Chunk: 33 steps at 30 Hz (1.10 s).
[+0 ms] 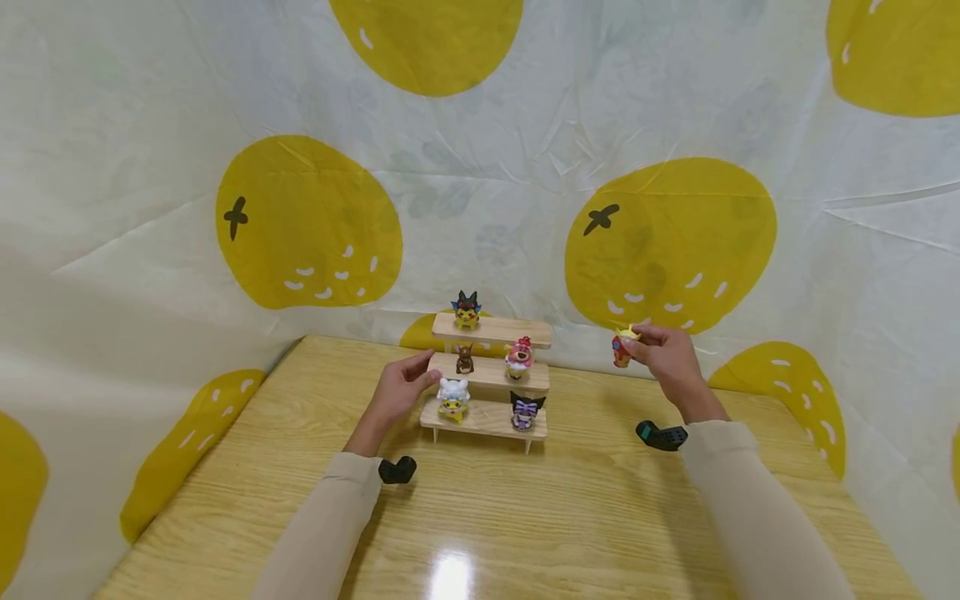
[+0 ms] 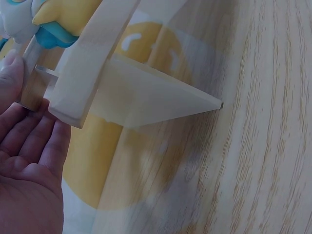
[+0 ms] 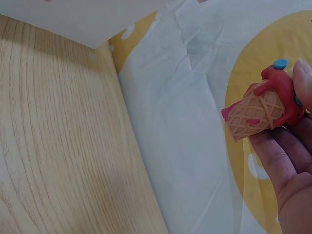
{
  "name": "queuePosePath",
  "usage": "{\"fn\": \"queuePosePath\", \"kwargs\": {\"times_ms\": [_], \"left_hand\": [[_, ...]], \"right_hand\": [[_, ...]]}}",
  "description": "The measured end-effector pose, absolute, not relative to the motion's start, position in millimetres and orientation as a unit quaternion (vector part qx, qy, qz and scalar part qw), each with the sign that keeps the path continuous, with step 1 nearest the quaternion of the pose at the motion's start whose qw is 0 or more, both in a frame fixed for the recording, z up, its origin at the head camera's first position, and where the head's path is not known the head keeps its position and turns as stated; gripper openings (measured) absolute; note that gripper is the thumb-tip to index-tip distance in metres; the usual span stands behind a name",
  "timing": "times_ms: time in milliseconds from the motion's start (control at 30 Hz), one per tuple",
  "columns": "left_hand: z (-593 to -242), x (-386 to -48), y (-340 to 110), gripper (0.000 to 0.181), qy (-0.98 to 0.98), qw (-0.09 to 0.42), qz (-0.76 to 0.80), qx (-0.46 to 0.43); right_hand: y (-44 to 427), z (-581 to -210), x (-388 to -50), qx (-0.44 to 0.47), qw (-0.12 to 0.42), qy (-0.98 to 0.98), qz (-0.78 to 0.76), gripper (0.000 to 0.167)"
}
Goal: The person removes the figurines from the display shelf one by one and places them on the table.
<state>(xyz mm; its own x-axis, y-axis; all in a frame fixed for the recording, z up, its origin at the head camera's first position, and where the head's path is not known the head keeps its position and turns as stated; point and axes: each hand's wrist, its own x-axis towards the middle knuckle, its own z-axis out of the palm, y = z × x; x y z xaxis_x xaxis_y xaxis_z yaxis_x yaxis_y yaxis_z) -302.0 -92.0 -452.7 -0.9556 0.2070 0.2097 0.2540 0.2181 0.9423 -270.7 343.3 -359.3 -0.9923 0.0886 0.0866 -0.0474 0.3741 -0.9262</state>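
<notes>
Five figurines (image 1: 452, 400) on the rack (image 1: 487, 415); cone (image 1: 622, 350) held apart.
Right hand (image 1: 670, 358): grip closed, thumb and fingers on the cone, raised off the worktop (image 1: 570, 508), right of the rack. Left hand (image 1: 396, 390): grip pinching the middle shelf (image 1: 491, 374) at its left end.

No words, labels, brands or numbers legible anywhere. Only dark cross-shaped marks (image 1: 236, 218) on printed yellow fruits (image 1: 315, 225): one up and left of the wooden tiered stand (image 1: 489, 372), another up and right of it.
</notes>
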Motion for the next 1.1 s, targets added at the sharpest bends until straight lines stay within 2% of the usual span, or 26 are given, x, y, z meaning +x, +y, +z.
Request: {"fn": "queuePosePath", "kwargs": {"times_ms": [467,1100], "left_hand": [[-454,-303,-94,0.057,-0.784,0.012,-0.601,-0.154],[-452,-301,-93,0.055,-0.783,0.012,-0.603,-0.15]], "right_hand": [[351,-367,-274,-0.016,0.058,-0.819,0.57,0.055],[356,-374,-268,-0.036,0.051,-0.844,0.533,0.061]]}}
